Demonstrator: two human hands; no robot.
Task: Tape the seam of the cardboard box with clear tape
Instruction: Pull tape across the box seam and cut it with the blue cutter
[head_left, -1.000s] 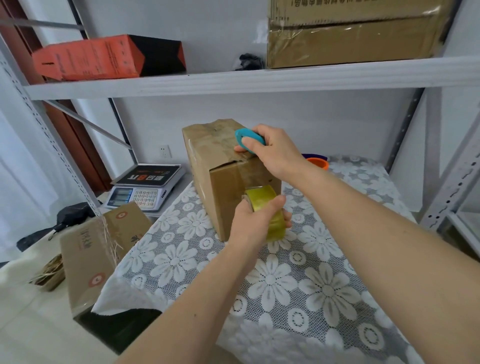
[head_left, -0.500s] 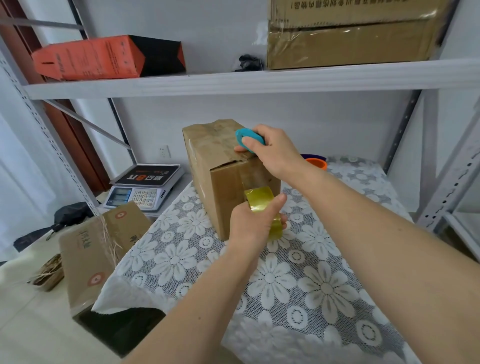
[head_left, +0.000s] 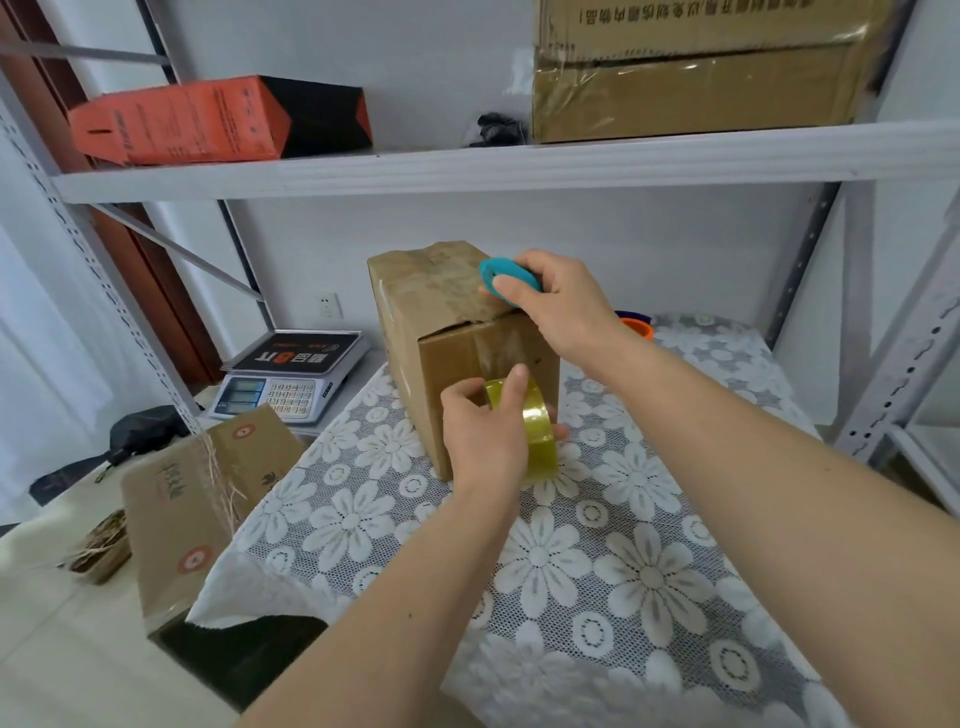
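Note:
A brown cardboard box (head_left: 436, 332) stands on the table's white flower-lace cloth (head_left: 597, 545). My left hand (head_left: 483, 431) grips a yellowish roll of clear tape (head_left: 537, 423) against the box's near face, low down. A strip of tape runs from the roll up that face to the top edge. My right hand (head_left: 561, 306) rests on the box's top near edge and holds a small blue oval cutter (head_left: 506, 275) pressed to the top flaps. The seam under my right hand is hidden.
An electronic scale (head_left: 291, 379) sits left of the box. A second cardboard box (head_left: 202, 499) leans beside the table's left edge. An orange dish (head_left: 636, 325) lies behind my right hand. A shelf (head_left: 467, 166) overhead carries an orange-black carton (head_left: 208, 119) and a large cardboard box (head_left: 701, 73).
My left hand has turned the tape roll and shifted it slightly left against the box's near face. My right hand with the blue cutter has stayed on the box top.

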